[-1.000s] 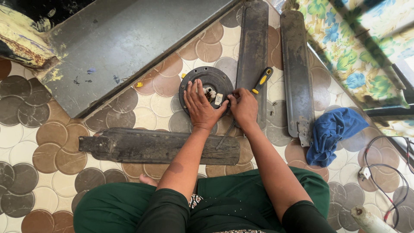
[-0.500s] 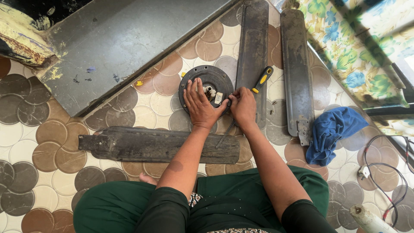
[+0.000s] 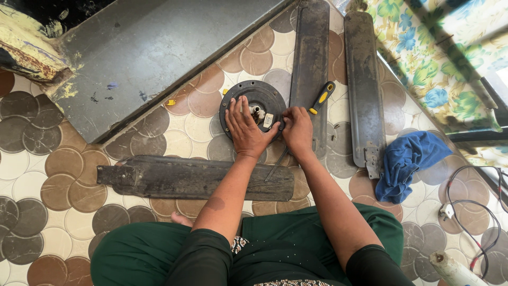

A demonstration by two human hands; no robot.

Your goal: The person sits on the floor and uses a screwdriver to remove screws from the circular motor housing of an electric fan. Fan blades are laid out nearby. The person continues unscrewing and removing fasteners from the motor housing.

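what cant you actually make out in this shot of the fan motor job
- Head view: the near half of the round black fan motor housing is hidden under the left hand.
- What the right hand pinches at the housing's edge: covered by its own fingers.
- The thin metal tool below the hands: its top end is hidden behind the right wrist.
- The long dark fan blade: cut off by the top edge.
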